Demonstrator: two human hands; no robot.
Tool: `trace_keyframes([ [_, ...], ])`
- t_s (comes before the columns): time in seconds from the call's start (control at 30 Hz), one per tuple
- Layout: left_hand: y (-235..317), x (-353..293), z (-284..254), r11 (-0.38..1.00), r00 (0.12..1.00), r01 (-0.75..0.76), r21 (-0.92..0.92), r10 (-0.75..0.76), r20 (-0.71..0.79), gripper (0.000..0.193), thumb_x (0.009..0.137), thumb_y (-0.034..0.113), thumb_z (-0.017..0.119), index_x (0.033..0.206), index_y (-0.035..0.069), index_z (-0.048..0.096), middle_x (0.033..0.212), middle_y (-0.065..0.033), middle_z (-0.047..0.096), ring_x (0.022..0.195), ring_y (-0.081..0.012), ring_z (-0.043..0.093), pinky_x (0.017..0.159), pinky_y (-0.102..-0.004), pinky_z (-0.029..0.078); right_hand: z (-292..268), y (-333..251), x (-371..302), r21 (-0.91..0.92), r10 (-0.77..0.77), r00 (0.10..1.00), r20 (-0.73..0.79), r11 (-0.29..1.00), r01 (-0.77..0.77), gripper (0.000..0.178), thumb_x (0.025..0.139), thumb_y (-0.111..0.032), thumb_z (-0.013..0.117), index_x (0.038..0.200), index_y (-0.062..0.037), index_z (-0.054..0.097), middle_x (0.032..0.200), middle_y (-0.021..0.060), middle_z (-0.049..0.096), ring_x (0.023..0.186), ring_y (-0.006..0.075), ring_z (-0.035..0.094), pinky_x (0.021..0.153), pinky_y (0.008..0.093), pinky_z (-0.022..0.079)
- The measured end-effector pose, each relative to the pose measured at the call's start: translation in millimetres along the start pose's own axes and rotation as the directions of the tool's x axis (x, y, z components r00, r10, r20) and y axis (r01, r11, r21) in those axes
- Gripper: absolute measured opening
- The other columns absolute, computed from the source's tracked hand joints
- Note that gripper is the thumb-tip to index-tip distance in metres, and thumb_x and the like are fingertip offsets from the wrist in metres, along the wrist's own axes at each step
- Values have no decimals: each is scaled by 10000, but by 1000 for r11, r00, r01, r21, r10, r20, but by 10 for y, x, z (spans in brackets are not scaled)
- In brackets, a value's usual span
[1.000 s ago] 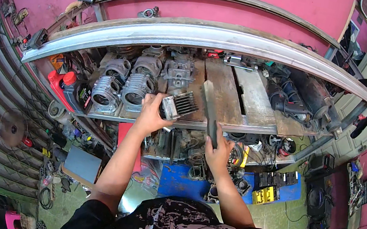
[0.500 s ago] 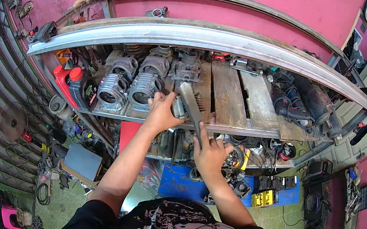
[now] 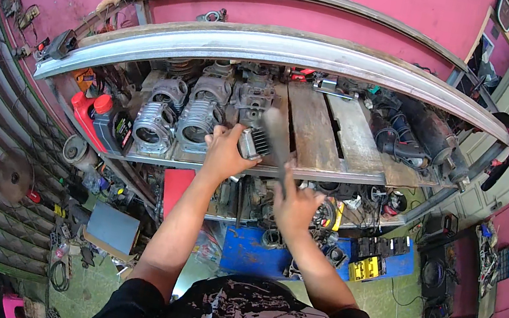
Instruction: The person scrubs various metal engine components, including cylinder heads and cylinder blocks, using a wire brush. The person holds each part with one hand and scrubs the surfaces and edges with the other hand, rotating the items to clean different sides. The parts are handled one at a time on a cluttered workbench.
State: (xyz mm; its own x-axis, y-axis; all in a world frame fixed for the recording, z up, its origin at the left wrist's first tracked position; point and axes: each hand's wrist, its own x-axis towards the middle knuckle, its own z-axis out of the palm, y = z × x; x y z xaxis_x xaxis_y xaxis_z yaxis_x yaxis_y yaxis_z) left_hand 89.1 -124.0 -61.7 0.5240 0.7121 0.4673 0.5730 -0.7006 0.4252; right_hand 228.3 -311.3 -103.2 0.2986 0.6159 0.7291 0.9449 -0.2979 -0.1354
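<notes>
My left hand [image 3: 225,151] is closed around a small metal block with dark fins [image 3: 255,143], held above the front edge of the shelf. In my right hand [image 3: 298,209] is a long, flat grey tool [image 3: 279,139], gripped by its narrow end. Its broad end slants up beside the fins. Motion blurs the tool, so its exact kind and whether it touches the block cannot be made out. Just left of my left hand, finned engine cylinders [image 3: 198,123] stand on the wooden shelf [image 3: 320,136].
A metal rail [image 3: 274,49] crosses above the shelf. Red and black bottles [image 3: 98,118] stand at its left end; dark exhaust-like parts [image 3: 407,142] lie at its right. Below are a blue bench [image 3: 245,253] with parts and yellow boxes [image 3: 366,268]. A fan [image 3: 14,176] stands left.
The flat tool has swung up and slightly right, uncovering the fins of the block. My right hand has shifted slightly, while my left hand keeps hold of the block.
</notes>
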Motion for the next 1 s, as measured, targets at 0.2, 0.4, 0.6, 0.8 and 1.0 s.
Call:
trace_keyframes([
  [0.2, 81, 9, -68, 999, 1000, 6, -45, -5, 14, 783, 613, 419, 956, 1271, 140, 637, 1179, -122, 732, 1203, -382, 543, 951, -557, 367, 66, 266, 89, -19, 132, 990, 40, 991, -132, 625, 876, -268, 803, 1473, -239, 620, 684, 70, 670, 675, 286, 630, 819, 484, 373],
  [0.4, 57, -30, -72, 999, 999, -41, -25, 41, 19, 813, 613, 458, 963, 1294, 152, 641, 1133, -142, 736, 1173, -425, 564, 918, -552, 382, 51, 363, -128, 64, 219, 974, 53, 973, -223, 616, 914, -255, 770, 1502, -235, 591, 650, 80, 658, 671, 280, 635, 802, 479, 359],
  [0.6, 1, 42, -64, 1000, 999, 15, -15, -14, 50, 838, 613, 474, 965, 1305, 143, 625, 1171, -163, 711, 1201, -410, 554, 932, -550, 382, -27, 35, -8, 105, -123, 991, -57, 986, 128, 631, 875, -258, 803, 1477, -235, 618, 701, 53, 671, 721, 252, 638, 788, 470, 351],
  [0.8, -4, 49, -41, 1000, 999, 12, -17, -11, 51, 841, 614, 452, 960, 1316, 138, 619, 1195, -155, 707, 1215, -406, 547, 945, -559, 383, -10, -55, 35, 90, 78, 996, 51, 993, -82, 630, 886, -273, 788, 1489, -231, 608, 735, 84, 699, 757, 274, 654, 796, 456, 357],
  [1.0, 65, -24, -72, 1000, 999, -4, 10, 3, 41, 831, 625, 428, 950, 1332, 148, 616, 1209, -155, 704, 1229, -403, 542, 965, -565, 367, -60, 26, -89, 27, -128, 992, -17, 991, 129, 644, 884, -328, 794, 1498, -283, 605, 647, 53, 597, 690, 270, 590, 779, 465, 361],
])
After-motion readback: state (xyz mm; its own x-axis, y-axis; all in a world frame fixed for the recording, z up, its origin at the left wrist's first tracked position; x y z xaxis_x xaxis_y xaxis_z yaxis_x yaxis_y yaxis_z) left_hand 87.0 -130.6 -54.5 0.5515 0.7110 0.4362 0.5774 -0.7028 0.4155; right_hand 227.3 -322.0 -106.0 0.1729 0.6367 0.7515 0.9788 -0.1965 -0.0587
